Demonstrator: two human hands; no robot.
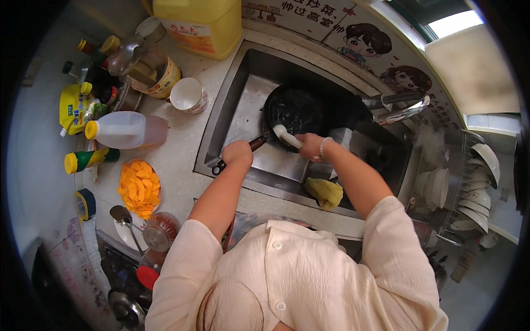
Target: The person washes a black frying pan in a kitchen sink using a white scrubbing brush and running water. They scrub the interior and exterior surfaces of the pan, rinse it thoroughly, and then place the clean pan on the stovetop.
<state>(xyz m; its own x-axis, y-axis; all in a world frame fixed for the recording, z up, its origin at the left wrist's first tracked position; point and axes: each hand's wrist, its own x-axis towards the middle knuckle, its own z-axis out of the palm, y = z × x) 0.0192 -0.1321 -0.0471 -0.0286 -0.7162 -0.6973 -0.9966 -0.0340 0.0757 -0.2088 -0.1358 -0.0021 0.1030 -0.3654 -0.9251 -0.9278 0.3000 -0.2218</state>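
A dark frying pan or wok [296, 109] rests in the left basin of a stainless steel sink [248, 99], its inside wet and shiny. My left hand [237, 154] is closed around the pan's brown handle [257, 142], near the sink's front left. In my right hand [311, 146] is a white-handled tool [290, 136], possibly a brush, whose rounded end lies over the pan's near part; its working side is hidden. Beneath my right forearm, a yellow-green cloth [324, 193] hangs over the sink's front edge. The chrome faucet [401, 111] is behind and to the right of the pan.
Left of the sink stand a white cup [188, 95], a plastic jug [124, 130], a large yellow jug [198, 25] and several bottles. A plate of orange slices [140, 188] lies nearer, beside a glass jar [160, 231]. Bowls fill a wire rack [455, 186] at the right.
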